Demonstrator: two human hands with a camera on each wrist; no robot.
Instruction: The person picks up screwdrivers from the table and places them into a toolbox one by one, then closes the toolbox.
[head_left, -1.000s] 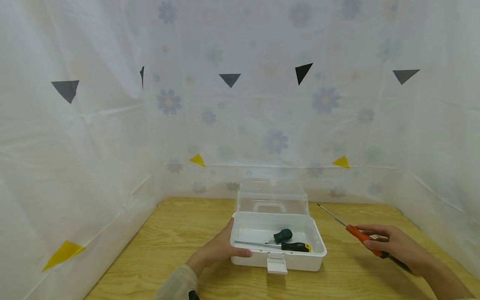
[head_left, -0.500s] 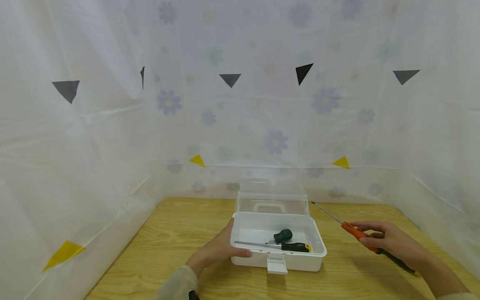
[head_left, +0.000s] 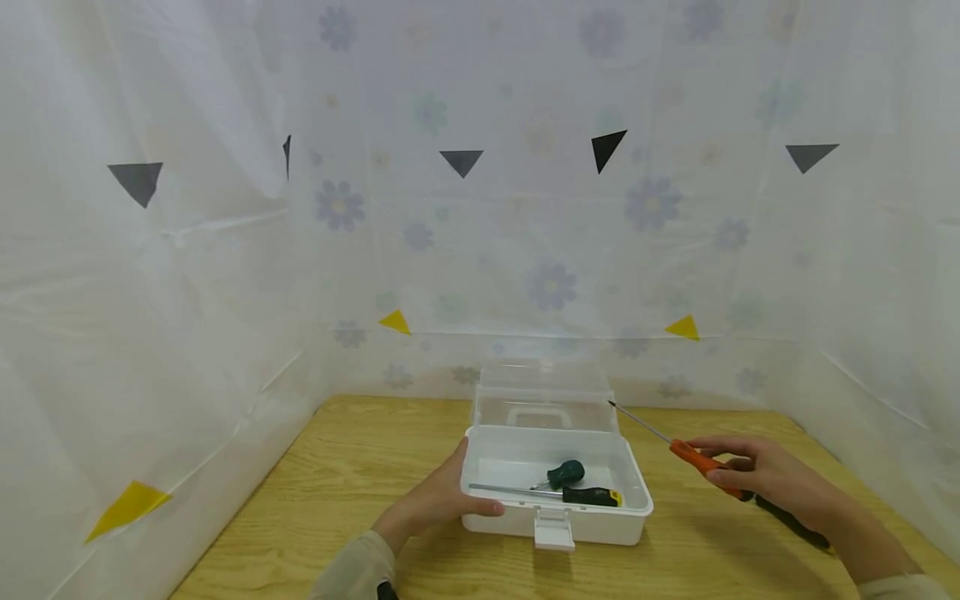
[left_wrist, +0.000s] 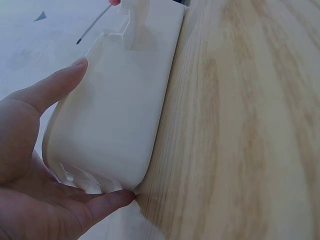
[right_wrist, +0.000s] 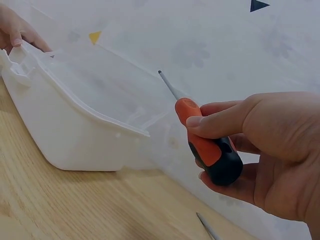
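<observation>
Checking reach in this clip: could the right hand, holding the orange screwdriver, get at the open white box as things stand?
Probably yes. The right hand grips the orange screwdriver just right of the white box; the lid stands open, nothing lies between, and the left hand holds the far side.

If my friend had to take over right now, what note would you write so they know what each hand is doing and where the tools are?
Left hand: grips the left end of the open white box, thumb on its rim, holding it on the wooden table.
Right hand: holds the orange-and-black screwdriver in the air just right of the box, tip pointing toward the raised clear lid.
Done: two screwdrivers lie in the box, a short green-handled one and a long black-and-yellow one.
Left: the orange screwdriver is not yet in the box, and the lid is open. Another tool lies on the table under the right hand, mostly hidden.
</observation>
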